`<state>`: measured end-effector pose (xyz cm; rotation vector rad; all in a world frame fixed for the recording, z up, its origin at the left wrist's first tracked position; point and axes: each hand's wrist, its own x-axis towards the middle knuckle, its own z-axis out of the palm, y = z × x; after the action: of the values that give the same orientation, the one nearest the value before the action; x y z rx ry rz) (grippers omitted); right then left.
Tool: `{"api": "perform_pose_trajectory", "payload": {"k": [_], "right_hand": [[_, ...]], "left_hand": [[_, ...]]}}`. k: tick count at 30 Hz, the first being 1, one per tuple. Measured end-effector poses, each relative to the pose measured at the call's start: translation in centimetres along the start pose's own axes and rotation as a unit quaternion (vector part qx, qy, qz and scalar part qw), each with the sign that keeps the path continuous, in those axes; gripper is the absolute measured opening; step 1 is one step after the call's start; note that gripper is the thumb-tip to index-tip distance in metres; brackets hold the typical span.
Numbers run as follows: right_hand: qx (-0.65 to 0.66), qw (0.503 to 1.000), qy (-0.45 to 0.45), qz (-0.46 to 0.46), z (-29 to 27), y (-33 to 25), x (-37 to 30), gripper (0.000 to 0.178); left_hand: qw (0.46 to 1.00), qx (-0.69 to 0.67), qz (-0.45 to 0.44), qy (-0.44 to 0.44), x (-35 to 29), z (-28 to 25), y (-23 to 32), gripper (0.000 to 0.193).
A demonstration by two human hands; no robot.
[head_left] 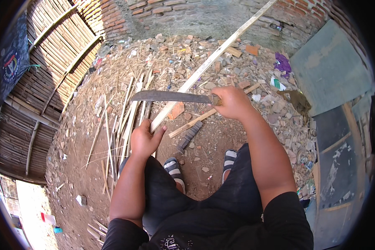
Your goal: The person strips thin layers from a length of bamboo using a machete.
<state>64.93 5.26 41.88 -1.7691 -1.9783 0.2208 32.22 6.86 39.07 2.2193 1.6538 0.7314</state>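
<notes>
My right hand is wrapped round the handle of a machete. Its dark, worn blade points left and lies across a long pale bamboo strip; whether it touches the strip I cannot tell. Below the blade, my left hand grips the strip's near end, the thumb stretched along its right side. From there the strip slants up and away to the right, its far end reaching the brick wall. Several split strips lie in a pile just left of my left hand.
Rubble and dry litter cover the ground before a brick wall. A ridged grey piece and a short wooden stick lie near my sandalled feet. Woven bamboo panels stand left, grey boards right.
</notes>
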Motion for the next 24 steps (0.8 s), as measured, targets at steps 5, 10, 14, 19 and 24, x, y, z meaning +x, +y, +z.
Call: {"api": "perform_pose_trajectory", "payload": {"k": [5, 10, 14, 19, 24], "right_hand": [[0.055, 0.977, 0.141, 0.149, -0.8, 3.0, 0.4, 0.059], [0.090, 0.982, 0.119, 0.118, -0.9, 2.7, 0.2, 0.053], [0.054, 0.996, 0.028, 0.065, -0.3, 0.2, 0.0, 0.040], [-0.008, 0.999, -0.035, -0.011, 0.9, -0.9, 0.0, 0.031], [0.016, 0.998, 0.055, 0.036, 0.2, 0.5, 0.1, 0.034]], "left_hand": [[1.000, -0.012, -0.009, 0.003, 0.1, 0.2, 0.0, 0.044], [1.000, -0.024, -0.010, 0.008, 0.1, 0.5, -0.2, 0.043], [0.999, -0.037, 0.001, 0.017, 0.2, 0.9, -0.6, 0.043], [1.000, -0.021, -0.001, 0.014, 0.3, 0.8, -0.8, 0.042], [1.000, -0.025, -0.008, 0.012, 0.2, 0.5, -0.6, 0.042]]}}
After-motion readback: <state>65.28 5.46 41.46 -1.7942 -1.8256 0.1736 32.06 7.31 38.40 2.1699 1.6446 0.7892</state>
